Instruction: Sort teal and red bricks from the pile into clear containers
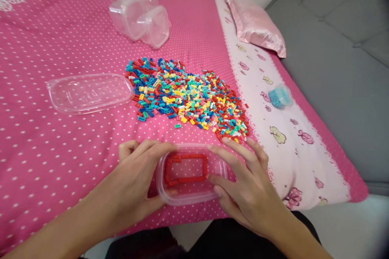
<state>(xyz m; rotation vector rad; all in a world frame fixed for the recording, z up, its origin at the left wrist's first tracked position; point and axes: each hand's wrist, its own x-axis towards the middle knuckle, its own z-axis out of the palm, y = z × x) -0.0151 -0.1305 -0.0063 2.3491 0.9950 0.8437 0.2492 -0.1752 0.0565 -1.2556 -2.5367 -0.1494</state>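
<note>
A clear plastic container (194,199) sits on the bed's front part, between my two hands. Inside it, small red building bricks are joined into a rectangular outline (191,179). My left hand (136,178) grips the container's left end, thumb low and fingers on the far rim. My right hand (247,182) is around the right end, with fingers over the rim and one fingertip close to the red outline's right side; whether it touches the bricks I cannot tell. Just beyond the container lies a wide heap of loose multicoloured bricks (188,95).
A clear oval lid (91,94) lies left of the heap. Several clear containers (133,16) are stacked further back. To the right are a small tub with blue contents (279,97) and a pink pillow (257,28). Pink polka-dot bedding (60,145) covers the bed.
</note>
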